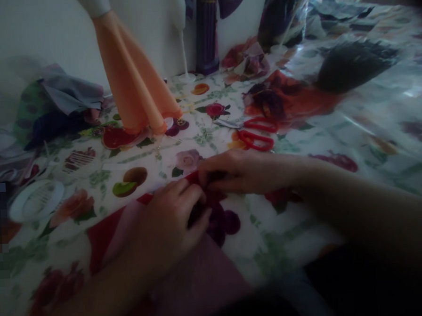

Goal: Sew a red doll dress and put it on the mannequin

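Note:
My left hand lies on a pink and red piece of fabric spread on the flowered tablecloth, its fingers curled and pinching the fabric's far corner. My right hand comes in from the right and pinches the same red corner with its fingertips. The two hands meet at that corner. The picture is dim and soft, so the grip's detail is unclear.
Red-handled scissors lie just beyond my right hand. An orange cone-shaped skirt stands on a form at the back. Piles of cloth sit at the back left, red and dark fabric at the back right. A white round object lies at the left.

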A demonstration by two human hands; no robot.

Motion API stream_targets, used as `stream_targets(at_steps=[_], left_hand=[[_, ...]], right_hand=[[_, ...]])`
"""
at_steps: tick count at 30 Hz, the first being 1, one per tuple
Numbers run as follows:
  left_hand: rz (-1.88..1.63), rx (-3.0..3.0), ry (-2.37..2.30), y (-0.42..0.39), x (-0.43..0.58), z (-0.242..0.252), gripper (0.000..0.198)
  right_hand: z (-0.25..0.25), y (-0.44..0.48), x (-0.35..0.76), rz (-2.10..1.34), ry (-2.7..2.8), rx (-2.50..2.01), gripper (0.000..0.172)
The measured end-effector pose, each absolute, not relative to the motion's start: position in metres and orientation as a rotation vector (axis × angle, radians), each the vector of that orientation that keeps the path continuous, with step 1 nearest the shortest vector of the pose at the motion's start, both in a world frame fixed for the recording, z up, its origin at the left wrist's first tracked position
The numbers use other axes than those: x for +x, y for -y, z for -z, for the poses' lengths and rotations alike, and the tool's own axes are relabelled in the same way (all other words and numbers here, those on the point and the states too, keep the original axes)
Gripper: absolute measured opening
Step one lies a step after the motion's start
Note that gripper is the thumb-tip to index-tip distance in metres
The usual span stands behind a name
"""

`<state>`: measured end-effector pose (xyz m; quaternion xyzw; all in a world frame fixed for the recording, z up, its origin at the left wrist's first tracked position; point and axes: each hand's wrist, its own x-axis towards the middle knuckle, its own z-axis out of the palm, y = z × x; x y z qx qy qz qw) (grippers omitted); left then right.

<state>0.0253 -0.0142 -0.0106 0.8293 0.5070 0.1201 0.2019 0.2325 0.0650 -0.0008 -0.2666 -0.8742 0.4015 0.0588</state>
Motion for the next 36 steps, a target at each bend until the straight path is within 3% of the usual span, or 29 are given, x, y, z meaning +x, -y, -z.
stream_targets(at_steps=[5, 16, 24, 32, 36], left_hand=[[-0.316, 2.299, -1.426, 0.014, 0.025, 0.014, 0.008], [-0.320, 2.253, -1.377, 0.012, 0.022, 0.020, 0.010], [-0.316, 2.269, -1.378, 0.012, 0.022, 0.019, 0.010], [-0.335, 2.288, -1.362, 0.012, 0.022, 0.016, 0.009], [-0.310, 2.263, -1.381, 0.014, 0.022, 0.011, 0.009]], right_hand=[[0.005, -0.070, 0.235, -1.066, 2.606, -0.756, 0.013], [0.017, -0.073, 0.240, -0.703, 2.735, -1.037, 0.040], [0.005, -0.070, 0.240, -0.802, 2.747, -1.076, 0.043], [0.003, -0.074, 0.245, -0.738, 2.788, -1.074, 0.035], [-0.002, -0.072, 0.242, -0.741, 2.611, -1.008, 0.020]])
